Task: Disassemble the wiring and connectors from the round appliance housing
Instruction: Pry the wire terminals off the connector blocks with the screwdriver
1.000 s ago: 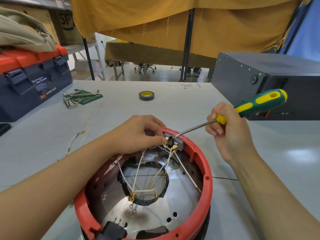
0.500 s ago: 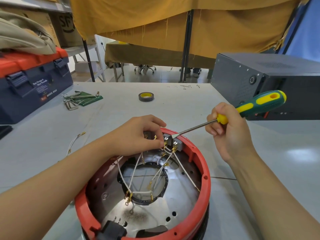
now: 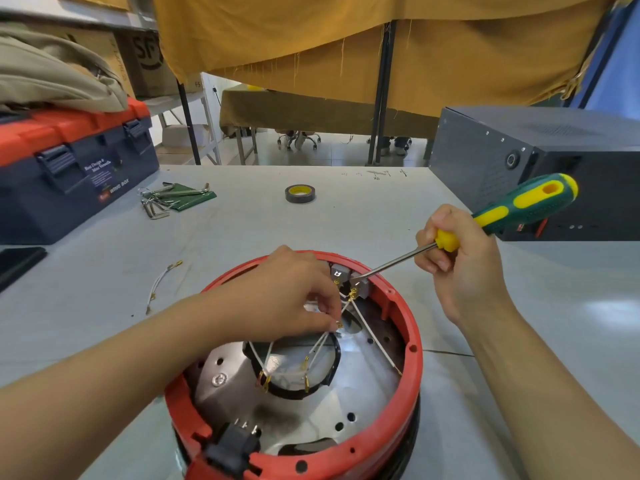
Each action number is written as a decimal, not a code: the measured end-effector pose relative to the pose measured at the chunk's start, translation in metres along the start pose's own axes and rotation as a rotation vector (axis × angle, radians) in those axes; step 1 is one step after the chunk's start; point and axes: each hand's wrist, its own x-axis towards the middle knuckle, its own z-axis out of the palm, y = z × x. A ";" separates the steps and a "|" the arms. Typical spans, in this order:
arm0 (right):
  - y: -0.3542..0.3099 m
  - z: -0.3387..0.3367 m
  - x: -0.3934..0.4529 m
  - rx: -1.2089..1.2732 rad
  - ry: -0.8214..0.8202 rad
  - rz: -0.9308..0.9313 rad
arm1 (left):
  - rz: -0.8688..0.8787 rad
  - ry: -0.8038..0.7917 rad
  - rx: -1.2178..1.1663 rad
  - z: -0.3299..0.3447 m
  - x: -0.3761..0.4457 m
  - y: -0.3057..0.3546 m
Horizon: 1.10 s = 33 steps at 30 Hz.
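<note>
Hands [image 3: 287, 299] [image 3: 460, 268] meet over housing's [image 3: 414, 348] far rim.

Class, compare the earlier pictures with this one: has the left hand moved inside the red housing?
Yes. The left hand has drawn back from the grey connector block on the red housing rim, toward the centre, pinching a wire terminal.
</note>
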 end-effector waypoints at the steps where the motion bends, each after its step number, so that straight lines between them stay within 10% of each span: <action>1: 0.000 0.000 0.000 -0.002 0.001 -0.002 | -0.013 -0.008 0.034 0.004 0.000 0.001; 33: 0.000 -0.001 -0.001 -0.076 -0.017 -0.065 | -0.117 -0.122 -0.024 0.012 0.003 0.008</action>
